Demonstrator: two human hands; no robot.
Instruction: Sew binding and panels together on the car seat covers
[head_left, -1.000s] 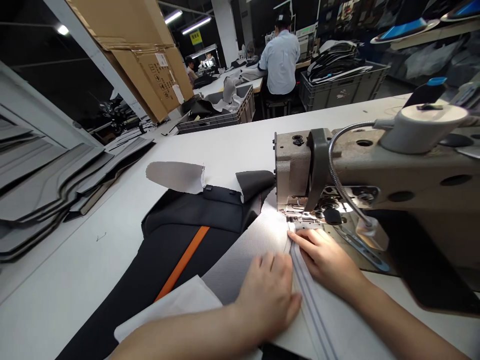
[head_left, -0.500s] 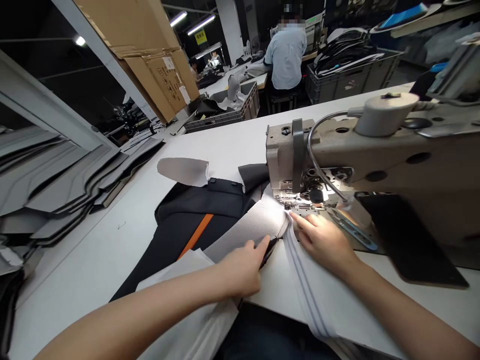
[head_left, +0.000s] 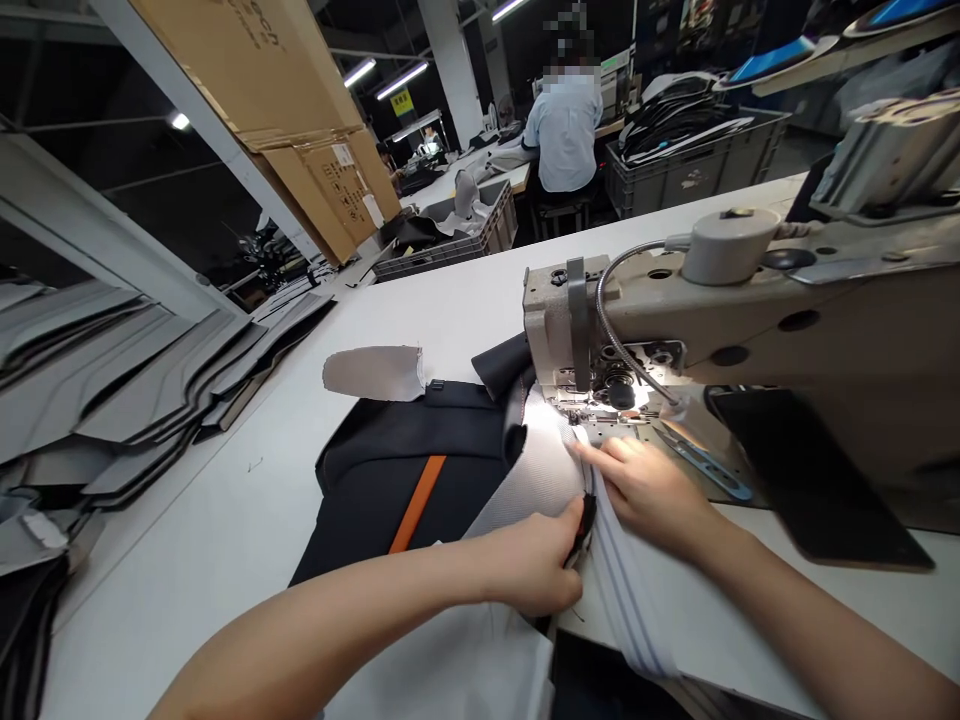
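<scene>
Sewing looks unfinished: mesh (head_left: 541, 462) runs from left hand (head_left: 534, 570) to machine (head_left: 551, 325), just ahead of right hand (head_left: 651, 492); tape (head_left: 628, 612) trails loose below right. Right forefinger extended, left at mesh edge; both grips unclear. Length sewn: cannot tell.

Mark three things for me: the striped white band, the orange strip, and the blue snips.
Striped white band (head_left: 621, 592): head view, on the middle of its striped length.
Orange strip (head_left: 417, 506): head view, midway along it.
Blue snips (head_left: 714, 473): head view, on the handle.

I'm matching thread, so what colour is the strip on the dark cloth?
Orange; the strip shows best in the head view.
</scene>
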